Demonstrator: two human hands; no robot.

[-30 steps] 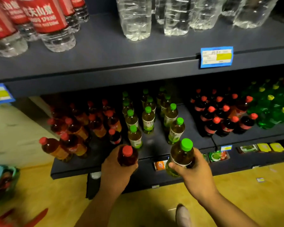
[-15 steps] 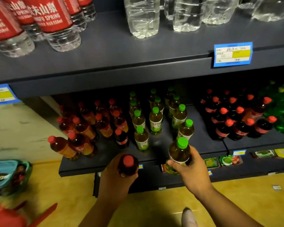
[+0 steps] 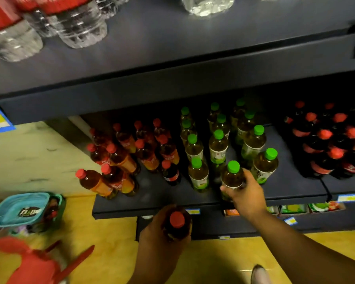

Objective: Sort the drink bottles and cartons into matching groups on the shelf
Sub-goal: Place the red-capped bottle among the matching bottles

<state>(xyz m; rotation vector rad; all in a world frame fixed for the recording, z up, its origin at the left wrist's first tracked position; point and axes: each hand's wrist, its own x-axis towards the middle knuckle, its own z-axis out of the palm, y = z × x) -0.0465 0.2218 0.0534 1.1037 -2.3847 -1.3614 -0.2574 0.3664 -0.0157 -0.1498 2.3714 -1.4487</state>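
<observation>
Green-cap bottle point(image 3: 233, 175) just moved up onto the shelf point(image 3: 291, 181), frame centre, my right hand point(image 3: 246, 193) wrapped round it.
Left hand point(image 3: 162, 232) grips a red-cap bottle point(image 3: 177, 222) below the shelf edge; I'd guess that's next, mostly sorted.

Green-cap bottle point(image 3: 233, 177), yellow-green drink, upright at shelf point(image 3: 152, 196) front, in right grip point(image 3: 247, 194), just beside green-cap group point(image 3: 218, 145). Red-cap bottle point(image 3: 177, 223), dark drink, upright in left grip point(image 3: 162, 238), off shelf, below front edge. Red-cap amber group point(image 3: 129, 154) left, front-left one tilted. Dark cola group point(image 3: 326, 144) right.
</observation>
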